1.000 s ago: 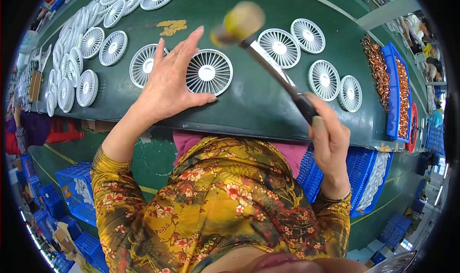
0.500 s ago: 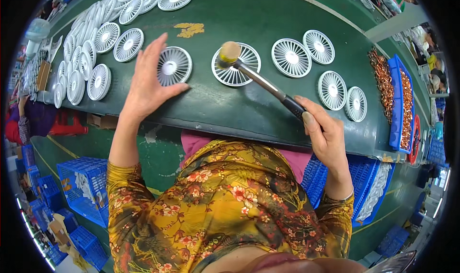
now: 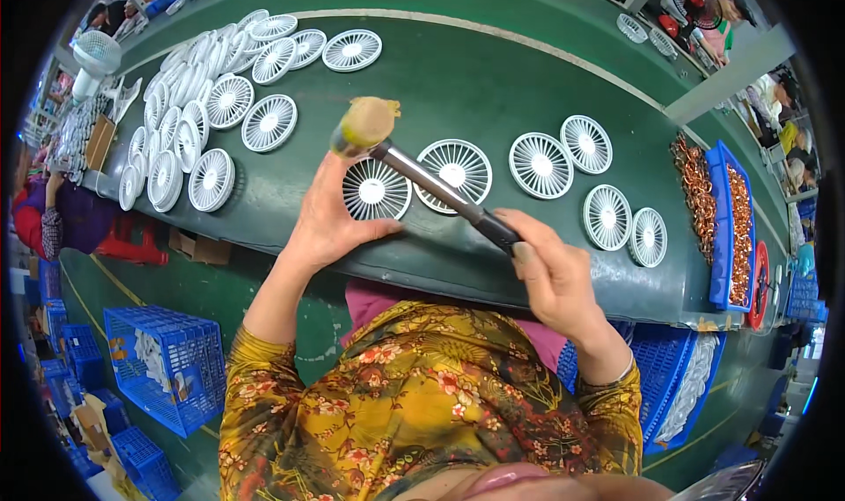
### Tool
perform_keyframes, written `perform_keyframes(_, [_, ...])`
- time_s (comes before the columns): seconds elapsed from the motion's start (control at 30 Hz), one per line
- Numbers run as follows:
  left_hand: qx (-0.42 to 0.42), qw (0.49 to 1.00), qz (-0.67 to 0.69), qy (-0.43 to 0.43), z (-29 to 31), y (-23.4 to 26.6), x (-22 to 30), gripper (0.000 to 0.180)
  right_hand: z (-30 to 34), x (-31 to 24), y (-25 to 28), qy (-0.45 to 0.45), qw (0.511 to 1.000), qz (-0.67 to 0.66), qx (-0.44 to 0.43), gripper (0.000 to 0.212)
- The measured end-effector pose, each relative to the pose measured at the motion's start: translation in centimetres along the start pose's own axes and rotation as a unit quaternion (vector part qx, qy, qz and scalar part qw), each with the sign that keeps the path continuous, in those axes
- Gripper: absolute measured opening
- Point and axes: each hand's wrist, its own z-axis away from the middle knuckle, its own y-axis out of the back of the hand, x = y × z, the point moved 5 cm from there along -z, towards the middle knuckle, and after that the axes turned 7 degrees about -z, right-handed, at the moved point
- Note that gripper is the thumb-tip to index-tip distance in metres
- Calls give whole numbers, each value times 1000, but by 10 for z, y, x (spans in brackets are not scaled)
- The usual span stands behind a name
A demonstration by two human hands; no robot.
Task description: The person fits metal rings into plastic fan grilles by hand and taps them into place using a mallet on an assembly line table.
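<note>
My right hand [image 3: 556, 283] is wrapped round the dark grip of a mallet [image 3: 431, 182] with a metal shaft. The mallet's pale, round head hangs over the upper left rim of a white spoked disc [image 3: 380, 199] lying flat on the table. My left hand [image 3: 327, 222] is at that disc's left side, thumb stretched along its lower edge. The mallet head hides some of my left fingertips. Just right of this disc lies a second white spoked disc [image 3: 466, 168], partly crossed by the mallet shaft.
More spoked discs [image 3: 540, 165] lie on the right of the green table [image 3: 458, 70]. A large heap of similar discs [image 3: 189, 83] covers the left end. Copper-coloured parts fill a blue tray [image 3: 723, 228] at the right edge. Blue crates [image 3: 172, 369] stand below.
The view has shifted, so the table sits lower in it. My right hand has brought the mallet left, over the disc by my left hand. That disc now lies nearer its right neighbour.
</note>
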Motion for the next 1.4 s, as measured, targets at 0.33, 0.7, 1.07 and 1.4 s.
perform_keyframes(0.33, [59, 969, -184, -154, -2, -6, 19, 66, 27, 37, 53, -85, 995, 46, 21, 33])
perform_keyframes(0.7, [-170, 925, -215, -265, -11, -60, 64, 71, 114, 81, 114, -160, 917, 325, 165, 31])
perform_keyframes(1.07, [31, 921, -240, -306, -224, -147, 75, 54, -124, 184, 123, 21, 914, 360, 185, 32])
perform_keyframes(1.4, [238, 945, -224, -17, -326, -144, 35, 29, -158, 208, 141, -60, 903, 312, 288, 30])
